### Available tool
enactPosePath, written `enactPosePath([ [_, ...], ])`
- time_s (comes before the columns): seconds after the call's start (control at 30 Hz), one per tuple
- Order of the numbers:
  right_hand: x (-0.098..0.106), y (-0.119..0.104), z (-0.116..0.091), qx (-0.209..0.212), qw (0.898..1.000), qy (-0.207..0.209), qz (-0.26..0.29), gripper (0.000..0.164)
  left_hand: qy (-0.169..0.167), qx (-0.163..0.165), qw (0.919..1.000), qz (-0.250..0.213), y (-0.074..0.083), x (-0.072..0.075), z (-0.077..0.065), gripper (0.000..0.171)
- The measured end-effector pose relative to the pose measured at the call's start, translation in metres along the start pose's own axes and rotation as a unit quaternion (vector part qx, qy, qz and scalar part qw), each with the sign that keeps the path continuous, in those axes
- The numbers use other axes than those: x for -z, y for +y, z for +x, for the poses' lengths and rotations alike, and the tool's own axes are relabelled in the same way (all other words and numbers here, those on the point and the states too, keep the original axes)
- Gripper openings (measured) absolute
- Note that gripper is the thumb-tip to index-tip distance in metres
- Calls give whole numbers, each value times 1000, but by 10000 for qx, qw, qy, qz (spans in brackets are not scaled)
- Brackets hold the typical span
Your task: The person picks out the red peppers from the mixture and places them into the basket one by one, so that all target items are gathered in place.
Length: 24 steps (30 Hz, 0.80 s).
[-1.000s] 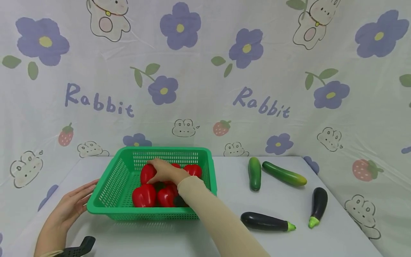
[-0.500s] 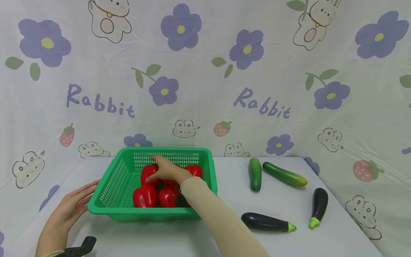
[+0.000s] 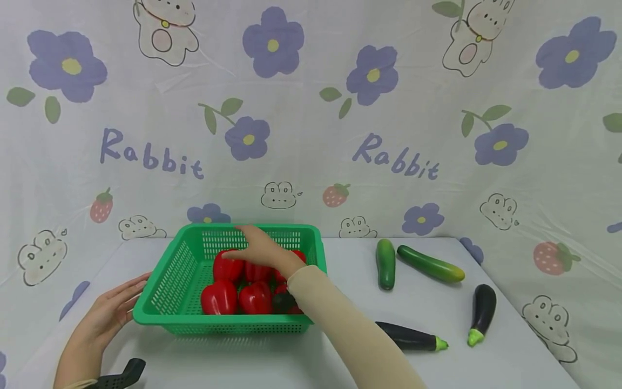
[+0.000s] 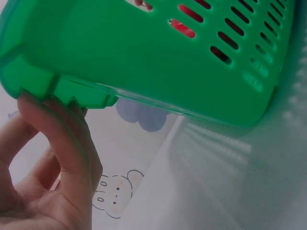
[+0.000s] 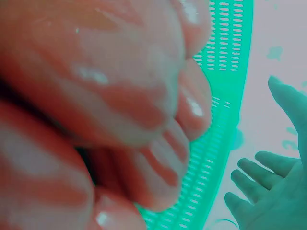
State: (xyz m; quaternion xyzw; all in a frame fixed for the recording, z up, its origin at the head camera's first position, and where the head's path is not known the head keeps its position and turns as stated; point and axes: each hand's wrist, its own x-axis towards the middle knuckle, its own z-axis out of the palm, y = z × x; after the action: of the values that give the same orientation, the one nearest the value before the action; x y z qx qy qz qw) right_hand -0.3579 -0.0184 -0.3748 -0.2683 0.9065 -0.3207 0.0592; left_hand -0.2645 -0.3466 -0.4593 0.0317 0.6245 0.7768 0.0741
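Note:
A green plastic basket (image 3: 221,319) stands on the white table with several red bell peppers (image 3: 218,298) in it. My left hand (image 3: 104,316) is at its left end, fingers extended. In the left wrist view, this hand's fingertips (image 4: 29,103) touch the underside of the basket rim (image 4: 76,91). Over the peppers hovers my right hand (image 3: 264,251), thumb and fingers spread, holding nothing. It partly hides the peppers behind it. In the right wrist view, the spread right hand (image 5: 273,191) is apart from the peppers (image 5: 158,167).
Two cucumbers (image 3: 386,265) lie right of the basket, the longer cucumber (image 3: 430,263) slanting. Nearer are one eggplant (image 3: 410,336), partly behind the right sleeve (image 3: 350,329), and another eggplant (image 3: 482,313) by the table's right edge. A printed curtain (image 3: 311,108) hangs behind.
My right hand has let go of a red bell pepper at the back of the basket and moved up and right, its fingers spreading. The left hand has stayed at the rim.

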Motion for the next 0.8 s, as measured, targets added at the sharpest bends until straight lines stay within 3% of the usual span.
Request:
enactPosePath([
  [0.23, 27, 1, -16, 1, 9995, 281, -108, 75, -30, -60, 10000, 30, 2, 2, 0, 29],
  [0.4, 47, 11, -26, -45, 9989, 432, -193, 74, 148, 38, 9988, 466, 3, 1, 1, 25],
  [0.53, 62, 26, -34, -51, 9974, 595, -411, 72, 412, 235, 9927, 1107, 7, 0, 2, 21],
  [0.63, 73, 41, -40, -90, 9955, 741, -589, 71, 504, 243, 9784, 1990, 13, -2, 4, 31],
  [0.8, 91, 68, -53, -326, 9899, 1039, -906, 71, 531, -41, 9366, 3463, 31, -7, 14, 62],
])
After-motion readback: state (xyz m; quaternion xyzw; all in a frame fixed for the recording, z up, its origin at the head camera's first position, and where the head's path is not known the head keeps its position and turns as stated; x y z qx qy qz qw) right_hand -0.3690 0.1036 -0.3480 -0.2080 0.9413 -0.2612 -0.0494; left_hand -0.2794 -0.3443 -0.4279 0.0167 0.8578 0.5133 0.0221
